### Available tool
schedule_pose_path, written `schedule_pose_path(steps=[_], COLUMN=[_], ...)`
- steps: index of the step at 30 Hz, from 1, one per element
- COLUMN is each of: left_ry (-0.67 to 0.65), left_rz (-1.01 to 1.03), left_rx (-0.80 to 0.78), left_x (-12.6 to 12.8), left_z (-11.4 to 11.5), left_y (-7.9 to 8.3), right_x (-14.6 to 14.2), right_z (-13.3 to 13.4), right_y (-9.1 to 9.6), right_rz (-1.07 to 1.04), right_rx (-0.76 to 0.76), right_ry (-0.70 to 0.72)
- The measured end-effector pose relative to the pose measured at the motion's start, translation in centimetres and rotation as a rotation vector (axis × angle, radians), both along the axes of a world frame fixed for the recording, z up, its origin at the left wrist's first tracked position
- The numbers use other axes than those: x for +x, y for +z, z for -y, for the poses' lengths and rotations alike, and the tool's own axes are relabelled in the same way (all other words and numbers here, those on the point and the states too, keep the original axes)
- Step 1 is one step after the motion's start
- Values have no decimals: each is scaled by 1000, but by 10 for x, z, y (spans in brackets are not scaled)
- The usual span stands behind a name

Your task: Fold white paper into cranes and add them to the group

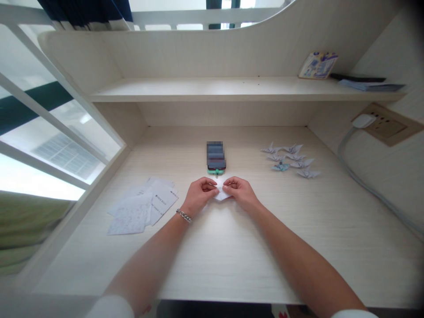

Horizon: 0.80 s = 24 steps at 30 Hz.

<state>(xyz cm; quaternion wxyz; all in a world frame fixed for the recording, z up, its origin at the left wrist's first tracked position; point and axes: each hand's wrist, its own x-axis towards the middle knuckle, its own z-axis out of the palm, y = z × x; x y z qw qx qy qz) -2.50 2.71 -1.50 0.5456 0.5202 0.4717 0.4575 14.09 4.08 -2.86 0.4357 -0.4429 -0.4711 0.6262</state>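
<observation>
White paper (221,194), small and partly folded, sat between your left hand (200,193) and right hand (241,193), near the middle of the desk (218,260). Each hand pinched one side of it. The phone (216,154) lay just beyond at twelve o'clock, the folded birds (301,163) at two, the loose sheets (130,214) at nine. You seemed to be mid-fold, though your hands hid which crease; the next move probably called for matching the edges and pressing.

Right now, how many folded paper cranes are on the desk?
7, right of the phone: two pale cranes and a blue crane in the left row, four pale cranes in the right row. None seems hidden.
</observation>
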Motion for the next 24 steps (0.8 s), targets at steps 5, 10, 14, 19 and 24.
schedule_pose_path(steps=[5,10,14,19,24], left_ry=[-12,-64,-79,-33,-35], left_rz=[-4,114,146,16,-4], left_rx=[-3,-69,-107,-32,21], left_x=[0,-1,0,1,1], left_z=[0,0,1,1,0], left_y=[-2,-1,0,0,-1], right_x=[0,1,1,1,1], right_z=[2,1,1,1,1], right_y=[2,2,1,0,3], right_rz=[99,106,97,111,114], right_rx=[102,120,107,132,157], right_ry=[42,26,21,37,37])
